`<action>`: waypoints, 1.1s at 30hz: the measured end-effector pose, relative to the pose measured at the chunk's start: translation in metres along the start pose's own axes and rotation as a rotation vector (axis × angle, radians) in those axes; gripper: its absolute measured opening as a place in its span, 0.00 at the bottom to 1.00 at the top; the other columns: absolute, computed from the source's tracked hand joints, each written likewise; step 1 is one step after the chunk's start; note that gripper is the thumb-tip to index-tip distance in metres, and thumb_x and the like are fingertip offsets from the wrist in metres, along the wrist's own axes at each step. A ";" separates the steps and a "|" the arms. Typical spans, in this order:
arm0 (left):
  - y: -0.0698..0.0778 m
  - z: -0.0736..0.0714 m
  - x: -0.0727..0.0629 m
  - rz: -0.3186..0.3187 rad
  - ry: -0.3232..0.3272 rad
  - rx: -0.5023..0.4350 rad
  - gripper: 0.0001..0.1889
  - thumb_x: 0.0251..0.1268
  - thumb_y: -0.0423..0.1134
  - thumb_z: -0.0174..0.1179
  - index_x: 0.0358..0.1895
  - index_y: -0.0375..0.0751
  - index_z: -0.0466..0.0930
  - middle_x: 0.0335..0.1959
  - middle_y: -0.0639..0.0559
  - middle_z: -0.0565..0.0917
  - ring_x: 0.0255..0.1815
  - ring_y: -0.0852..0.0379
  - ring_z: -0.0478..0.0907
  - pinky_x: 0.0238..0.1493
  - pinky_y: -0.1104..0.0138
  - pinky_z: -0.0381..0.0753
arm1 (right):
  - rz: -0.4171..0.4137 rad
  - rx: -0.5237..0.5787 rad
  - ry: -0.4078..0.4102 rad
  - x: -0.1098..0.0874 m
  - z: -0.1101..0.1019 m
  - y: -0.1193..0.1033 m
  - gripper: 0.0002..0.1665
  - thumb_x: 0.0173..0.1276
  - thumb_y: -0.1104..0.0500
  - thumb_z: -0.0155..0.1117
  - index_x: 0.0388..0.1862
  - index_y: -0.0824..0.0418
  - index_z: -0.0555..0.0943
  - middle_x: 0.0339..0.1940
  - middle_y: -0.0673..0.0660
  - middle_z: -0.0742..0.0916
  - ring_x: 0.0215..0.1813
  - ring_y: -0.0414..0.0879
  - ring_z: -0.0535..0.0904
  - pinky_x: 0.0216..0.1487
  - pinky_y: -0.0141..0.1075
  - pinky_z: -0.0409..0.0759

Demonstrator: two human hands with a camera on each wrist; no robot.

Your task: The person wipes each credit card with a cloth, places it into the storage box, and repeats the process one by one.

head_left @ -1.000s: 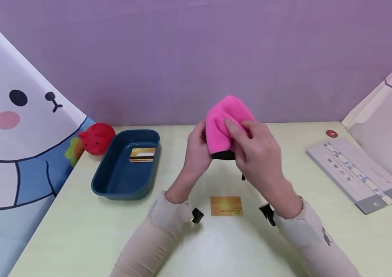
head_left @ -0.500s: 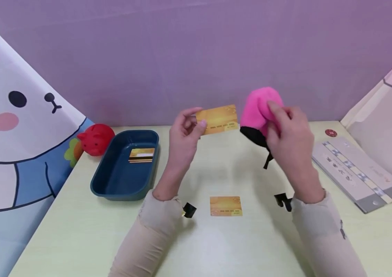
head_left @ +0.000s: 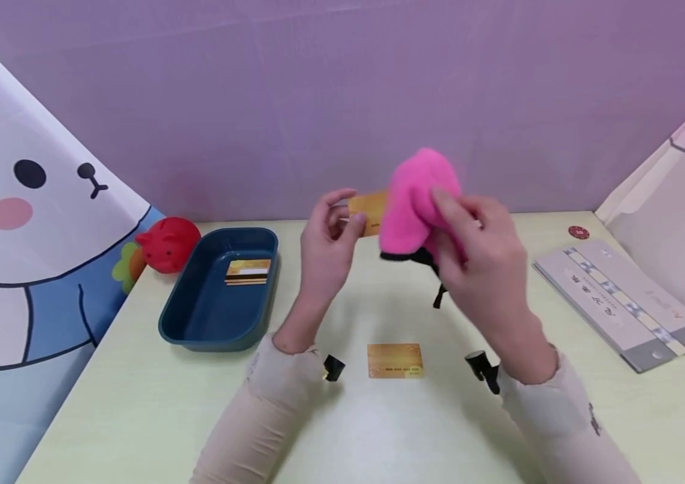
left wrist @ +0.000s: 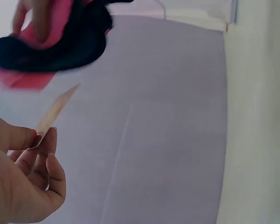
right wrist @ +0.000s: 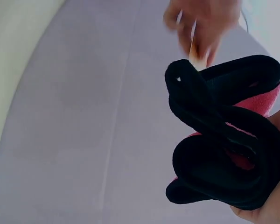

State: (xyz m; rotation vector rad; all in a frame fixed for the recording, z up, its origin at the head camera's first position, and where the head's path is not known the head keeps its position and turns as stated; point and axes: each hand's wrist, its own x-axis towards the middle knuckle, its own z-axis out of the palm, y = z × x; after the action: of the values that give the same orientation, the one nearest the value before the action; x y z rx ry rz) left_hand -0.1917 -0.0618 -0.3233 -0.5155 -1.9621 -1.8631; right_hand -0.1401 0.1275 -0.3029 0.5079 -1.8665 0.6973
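In the head view my left hand (head_left: 325,259) pinches a gold bank card (head_left: 366,210) between thumb and fingers, up off the table. My right hand (head_left: 490,259) grips a bunched pink fleece cloth with black edging (head_left: 417,195), which overlaps the card's right part. The left wrist view shows the card (left wrist: 56,111) nearly edge-on, below the cloth (left wrist: 25,80). Black folds of the cloth (right wrist: 210,163) fill much of the right wrist view, with the left hand (right wrist: 205,21) beyond. A second gold card (head_left: 395,361) lies flat on the table between the forearms.
A blue tray (head_left: 168,319) stands at the left with a few gold cards (head_left: 248,271) in it. Beside it sits a red piggy bank (head_left: 168,245). On the right lie a grey booklet (head_left: 626,302) and a red poker chip (head_left: 579,232). Purple fabric (head_left: 342,101) hangs behind the table.
The cloth first covered the card between both hands. My right hand drew it off to the right, baring the card, then brought it back left over the card's right part.
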 end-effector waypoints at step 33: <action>0.009 0.000 -0.002 -0.009 -0.130 0.072 0.15 0.70 0.30 0.61 0.57 0.39 0.77 0.30 0.44 0.81 0.24 0.56 0.70 0.29 0.69 0.68 | 0.240 -0.221 -0.236 -0.006 0.004 0.040 0.22 0.69 0.66 0.59 0.61 0.58 0.82 0.42 0.69 0.83 0.43 0.64 0.79 0.29 0.62 0.78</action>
State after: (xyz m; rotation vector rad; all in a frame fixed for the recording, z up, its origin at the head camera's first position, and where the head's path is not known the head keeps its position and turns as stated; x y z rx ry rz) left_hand -0.1856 -0.0618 -0.3169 -0.6206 -2.1097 -1.7979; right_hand -0.1656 0.1548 -0.3184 0.2317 -2.2211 0.5958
